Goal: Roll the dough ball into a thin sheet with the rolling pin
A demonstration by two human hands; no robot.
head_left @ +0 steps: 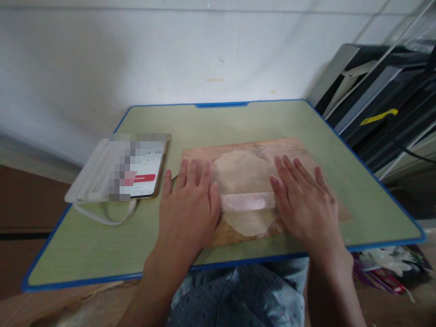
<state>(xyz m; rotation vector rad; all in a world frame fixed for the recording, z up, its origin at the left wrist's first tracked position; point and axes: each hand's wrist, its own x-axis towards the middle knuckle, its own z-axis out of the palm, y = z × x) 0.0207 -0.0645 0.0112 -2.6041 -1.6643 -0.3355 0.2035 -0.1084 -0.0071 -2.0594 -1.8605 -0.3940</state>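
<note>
A thin, round sheet of dough (243, 172) lies on a wooden board (299, 147). Across its lower half rests a pale, flour-dusted rolling pin (248, 202), whose ends disappear beneath my palms. My left hand (190, 204) lies flat over the left end, fingers stretched forward and apart. On the other end my right hand (304, 200) is likewise flat, its fingers pointing forward and the thumb beside the dough. Neither hand has its fingers wrapped around the pin.
The board sits on a pale green table (218, 122) with a blue edge. To the left, a phone (148, 168) leans on a white power bank (95, 172) with a strap. Dark flat items (371, 95) stand against the right side, and a white wall (204, 50) rises behind.
</note>
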